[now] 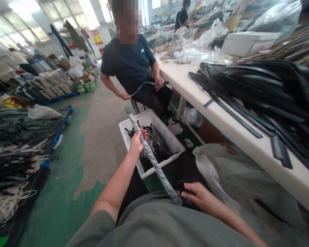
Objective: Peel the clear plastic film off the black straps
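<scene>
A long grey, shiny fabric strap (pixel 157 166) runs slantwise across my lap and over the white bin. My left hand (pixel 137 142) is closed around its upper part, and a narrow end sticks out beyond the fingers. Close to the strap's lower end, my right hand (pixel 197 195) pinches a black strip (pixel 181 187); whether that strip is joined to the grey strap I cannot tell. Beneath my left hand, the white plastic bin (pixel 173 140) holds a heap of black and grey straps (pixel 154 139).
Facing me, a seated person (pixel 128 65) holds a dark strap (pixel 144 85) in both hands. The white table (pixel 229 120) at my right carries piled black straps (pixel 262 89). A pale sack (pixel 216 164) stands below it. Bundled cords (pixel 20 123) lie on the left.
</scene>
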Demonstrator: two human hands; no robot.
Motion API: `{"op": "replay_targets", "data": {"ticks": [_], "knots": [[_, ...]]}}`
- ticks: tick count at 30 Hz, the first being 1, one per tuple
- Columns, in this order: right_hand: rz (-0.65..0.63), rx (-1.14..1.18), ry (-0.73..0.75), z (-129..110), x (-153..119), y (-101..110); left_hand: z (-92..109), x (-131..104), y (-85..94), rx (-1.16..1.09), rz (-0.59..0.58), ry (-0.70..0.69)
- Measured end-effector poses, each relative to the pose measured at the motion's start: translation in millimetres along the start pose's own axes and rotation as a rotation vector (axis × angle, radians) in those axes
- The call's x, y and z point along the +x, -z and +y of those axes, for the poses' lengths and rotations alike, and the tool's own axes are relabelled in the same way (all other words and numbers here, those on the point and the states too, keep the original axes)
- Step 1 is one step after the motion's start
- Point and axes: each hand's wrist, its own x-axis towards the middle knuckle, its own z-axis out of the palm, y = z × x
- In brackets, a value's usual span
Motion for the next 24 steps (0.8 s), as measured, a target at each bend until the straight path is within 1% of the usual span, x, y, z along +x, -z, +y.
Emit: {"op": "replay_targets", "data": {"ticks": [2, 5, 7, 9, 11, 13, 17, 19, 20, 22, 24], "knots": [[0.072, 0.093, 0.002, -2, 8, 3, -5, -14, -0.3, 0.11, -0.145, -0.009], [0.252, 0.208, 0.025, -18, 27, 21, -26, -50, 4.9, 0.294, -0.361, 0.081], [0.345, 0.236, 0.05, -30, 42, 38, -41, -73, 11.5, 0.396, -0.456, 0.152], [0.418, 0.268, 0.088, -37, 54, 53, -53, -91, 18.8, 0.494, -0.54, 0.221], [0.452, 0.318, 0.133, -39, 63, 64, -62, -103, 25.3, 0.586, -0.611, 0.264], [0.436, 0.363, 0.183, -39, 67, 71, -66, -110, 30.4, 0.669, -0.668, 0.285], [0.42, 0.407, 0.289, -38, 69, 78, -67, -114, 34.7, 0.785, -0.733, 0.29], [0.435, 0.37, 0.311, -39, 69, 76, -65, -114, 31.5, 0.79, -0.748, 0.268], [0.437, 0.323, 0.309, -40, 70, 73, -64, -113, 28.2, 0.762, -0.761, 0.233], [0.437, 0.167, 0.31, -45, 70, 62, -62, -113, 18.3, 0.692, -0.804, 0.11], [0.44, -0.04, 0.356, -49, 68, 49, -65, -114, 6.6, 0.679, -0.807, -0.052]]}}
